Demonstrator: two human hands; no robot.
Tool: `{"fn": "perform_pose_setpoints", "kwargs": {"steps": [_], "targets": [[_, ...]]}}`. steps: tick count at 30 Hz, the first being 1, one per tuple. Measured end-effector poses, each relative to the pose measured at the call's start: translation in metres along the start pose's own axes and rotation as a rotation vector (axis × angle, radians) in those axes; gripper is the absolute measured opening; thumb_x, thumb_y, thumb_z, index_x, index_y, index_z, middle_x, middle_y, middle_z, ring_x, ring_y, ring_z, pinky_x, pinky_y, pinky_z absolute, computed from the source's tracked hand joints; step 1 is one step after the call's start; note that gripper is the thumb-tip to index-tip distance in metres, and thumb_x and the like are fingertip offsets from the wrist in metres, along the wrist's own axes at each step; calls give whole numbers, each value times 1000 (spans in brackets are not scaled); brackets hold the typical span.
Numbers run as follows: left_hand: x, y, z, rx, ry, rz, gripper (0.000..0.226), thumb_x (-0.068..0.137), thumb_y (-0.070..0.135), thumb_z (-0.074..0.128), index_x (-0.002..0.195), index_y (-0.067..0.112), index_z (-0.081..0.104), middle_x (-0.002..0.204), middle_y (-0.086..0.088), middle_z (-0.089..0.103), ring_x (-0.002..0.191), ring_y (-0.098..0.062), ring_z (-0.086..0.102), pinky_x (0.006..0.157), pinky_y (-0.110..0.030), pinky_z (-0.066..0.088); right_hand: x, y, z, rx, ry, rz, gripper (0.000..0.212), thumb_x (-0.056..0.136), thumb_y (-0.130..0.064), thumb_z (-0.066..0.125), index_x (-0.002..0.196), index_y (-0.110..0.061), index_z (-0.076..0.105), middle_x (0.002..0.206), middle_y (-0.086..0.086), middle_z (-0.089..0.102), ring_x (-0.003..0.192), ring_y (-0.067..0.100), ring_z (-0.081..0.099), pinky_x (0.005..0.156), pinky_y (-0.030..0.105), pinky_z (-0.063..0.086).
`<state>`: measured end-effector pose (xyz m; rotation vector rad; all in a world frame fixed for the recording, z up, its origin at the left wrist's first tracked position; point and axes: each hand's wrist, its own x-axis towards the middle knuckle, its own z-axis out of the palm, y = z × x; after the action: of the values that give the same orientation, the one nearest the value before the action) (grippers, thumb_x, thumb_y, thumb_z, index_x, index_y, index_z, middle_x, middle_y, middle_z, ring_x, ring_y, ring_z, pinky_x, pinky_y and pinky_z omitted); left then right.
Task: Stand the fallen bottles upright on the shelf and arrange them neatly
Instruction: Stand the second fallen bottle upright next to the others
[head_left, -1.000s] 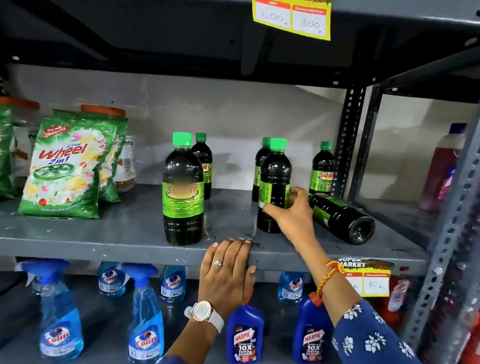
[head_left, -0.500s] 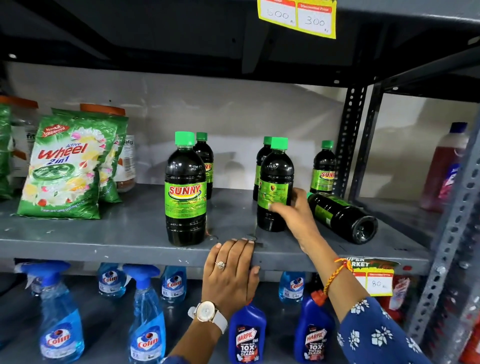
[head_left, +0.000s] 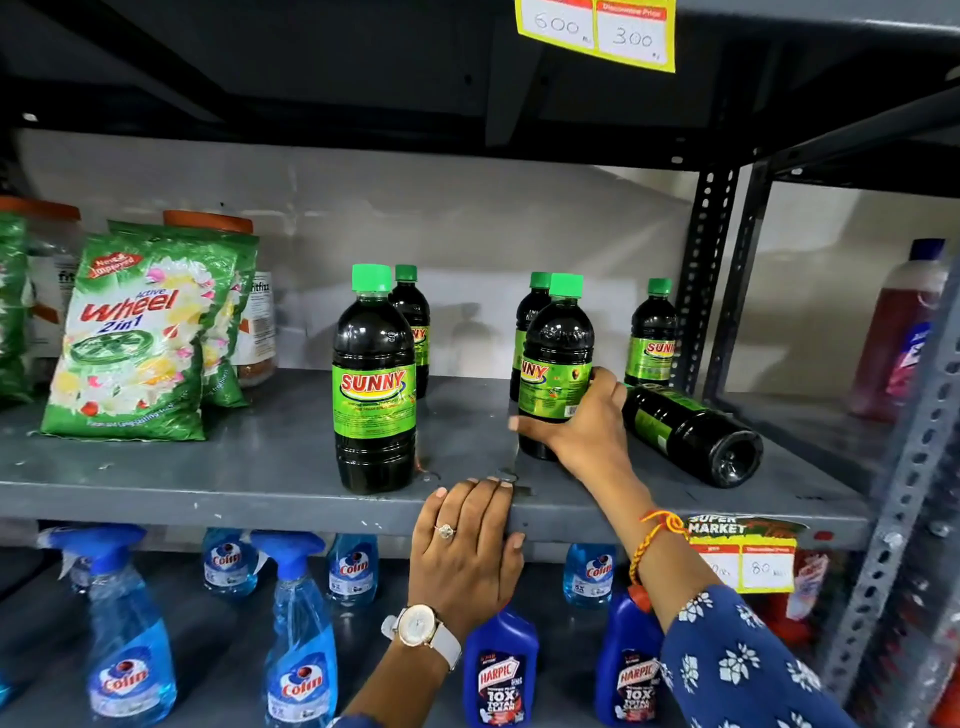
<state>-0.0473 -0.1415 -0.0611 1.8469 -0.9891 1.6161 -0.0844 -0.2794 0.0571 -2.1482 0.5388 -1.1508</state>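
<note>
Several dark bottles with green caps and green SUNNY labels stand on the grey shelf (head_left: 208, 483). One upright bottle (head_left: 374, 384) stands near the front. My right hand (head_left: 587, 431) wraps the lower half of another upright bottle (head_left: 556, 358), label turned partly forward. Right of it a fallen bottle (head_left: 691, 431) lies on its side, base toward me. Behind stand three more upright bottles (head_left: 413, 322), (head_left: 532, 312), (head_left: 652, 338). My left hand (head_left: 462, 545) rests flat on the shelf's front edge, holding nothing.
Green Wheel detergent packs (head_left: 130, 343) and orange-lidded jars (head_left: 254, 322) fill the shelf's left side. Colin spray bottles (head_left: 301, 639) and blue Harpic bottles (head_left: 501, 675) stand on the shelf below. A perforated upright post (head_left: 706, 280) bounds the right end, with a red bottle (head_left: 904, 332) beyond.
My right hand has turned the gripped bottle so its SUNNY label now shows at the front. The left hand and the fallen bottle stay put.
</note>
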Motion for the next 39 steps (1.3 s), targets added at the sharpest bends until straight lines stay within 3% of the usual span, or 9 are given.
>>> {"fn": "perform_pose_setpoints", "kwargs": {"steps": [4,7,12,18,28,33,39], "targets": [[-1,0,0,9,-2,7,40,96,36,28,120,13,50,120,-3,47,108,-23,47,107,-36,23,1,1,-3,146,-28,61,76,57,-19,85,114,-15,35,114,8,54,100,22,57,78,31,45],[0,-1,0,3,0,10,40,96,36,28,120,13,50,120,-3,47,108,-23,48,106,-36,24,1,3,-8,270,-89,134,65,69,-10,75,123,-12,39,105,-1,56,98,17,53,81,26,38],[0,0,0,0,9,2,40,96,35,28,120,13,51,119,-3,48,108,-23,48,106,-36,24,0,1,-1,67,-94,96,84,57,-39,86,123,-11,42,120,7,45,101,15,43,85,25,38],[1,0,0,12,11,4,40,97,36,27,120,13,50,119,-3,47,107,-23,48,107,-35,23,0,1,-6,144,-90,169,63,65,-19,79,119,-9,48,116,10,63,102,24,59,79,26,42],[0,-1,2,5,18,15,40,96,35,29,119,12,51,118,-4,48,107,-24,48,107,-36,24,-6,-2,-13,132,-163,146,51,65,-22,80,112,-13,60,98,0,63,88,15,58,75,23,42],[1,1,-1,-5,-5,5,40,96,36,28,120,12,50,119,-4,47,108,-24,48,108,-35,22,-18,-5,-25,159,-226,116,34,66,-20,80,94,-23,62,94,0,67,87,15,63,77,27,48],[1,2,-4,-36,-39,-22,40,97,35,30,119,11,53,114,-8,60,109,-25,49,110,-35,22,-36,-5,-37,149,-274,96,38,66,-26,78,101,-23,65,98,-3,69,94,15,65,84,29,50]]}}
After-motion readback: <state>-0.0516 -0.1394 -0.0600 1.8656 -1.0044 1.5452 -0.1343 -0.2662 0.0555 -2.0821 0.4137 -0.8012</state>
